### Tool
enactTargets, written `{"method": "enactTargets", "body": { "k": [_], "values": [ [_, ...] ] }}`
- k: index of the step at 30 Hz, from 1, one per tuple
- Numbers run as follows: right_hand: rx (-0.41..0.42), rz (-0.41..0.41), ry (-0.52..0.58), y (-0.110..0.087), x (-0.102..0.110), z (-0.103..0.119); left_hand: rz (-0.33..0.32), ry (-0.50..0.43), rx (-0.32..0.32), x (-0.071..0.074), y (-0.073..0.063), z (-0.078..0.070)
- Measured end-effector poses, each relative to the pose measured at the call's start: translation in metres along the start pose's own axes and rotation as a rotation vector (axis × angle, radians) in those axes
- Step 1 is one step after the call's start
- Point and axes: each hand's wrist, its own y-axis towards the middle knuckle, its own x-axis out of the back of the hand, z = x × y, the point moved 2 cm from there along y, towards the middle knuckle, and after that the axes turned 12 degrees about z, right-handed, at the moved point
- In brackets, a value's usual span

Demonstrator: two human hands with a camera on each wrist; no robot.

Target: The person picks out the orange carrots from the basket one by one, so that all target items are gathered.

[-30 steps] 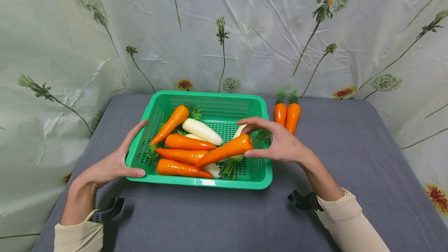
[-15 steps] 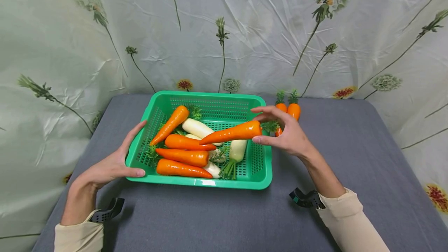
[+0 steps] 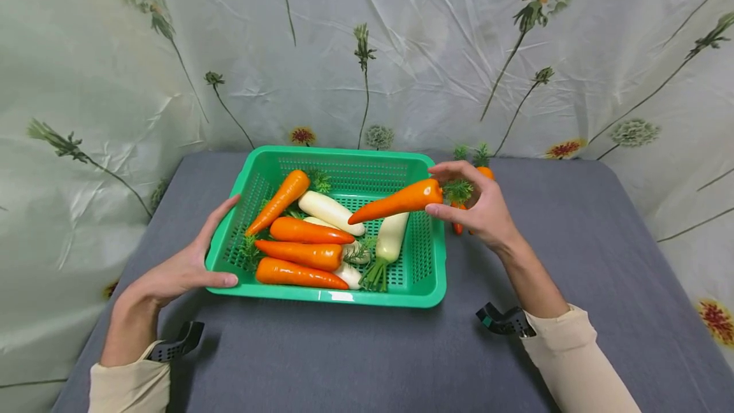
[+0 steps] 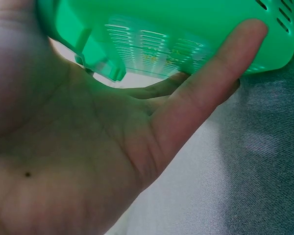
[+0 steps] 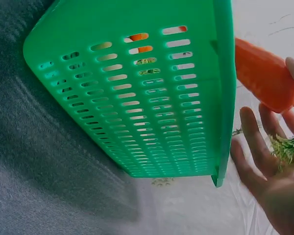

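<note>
My right hand [image 3: 478,206] pinches an orange carrot [image 3: 401,201] at its leafy end, the thumb below and fingers behind. The carrot is held above the right part of a green plastic basket [image 3: 344,299], its tip pointing left. In the right wrist view the same carrot [image 5: 264,76] shows past the basket's rim. My left hand [image 3: 178,266] rests against the basket's left side, thumb at the front corner and fingers straight along the wall. Inside lie several carrots [image 3: 304,273] and several white radishes [image 3: 390,238], one with green stems toward the front.
Behind my right hand two more carrots [image 3: 485,173] lie on the grey tablecloth [image 3: 344,362], mostly hidden. A curtain with printed dandelions [image 3: 401,69] hangs behind the table.
My right hand has lifted the carrot from the pile and moved it up and to the right, uncovering the radish with green stems. The left hand stays at the basket.
</note>
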Motion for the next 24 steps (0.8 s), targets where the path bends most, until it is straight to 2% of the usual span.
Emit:
{"method": "enactTargets", "body": {
  "k": [6,11,20,24],
  "values": [
    [-0.038,0.005,0.071,-0.002,0.002,-0.003,0.002,-0.001,-0.007,0.001,0.002,-0.001],
    [-0.048,0.009,0.107,-0.001,-0.001,-0.005,0.002,-0.007,-0.004,0.000,-0.003,0.000],
    [0.057,-0.117,0.179,-0.002,0.006,-0.004,-0.003,0.005,-0.003,0.002,0.000,0.000],
    [0.056,-0.185,0.145,-0.005,0.011,-0.007,-0.006,0.006,0.002,0.001,0.001,0.001]
  ]
}}
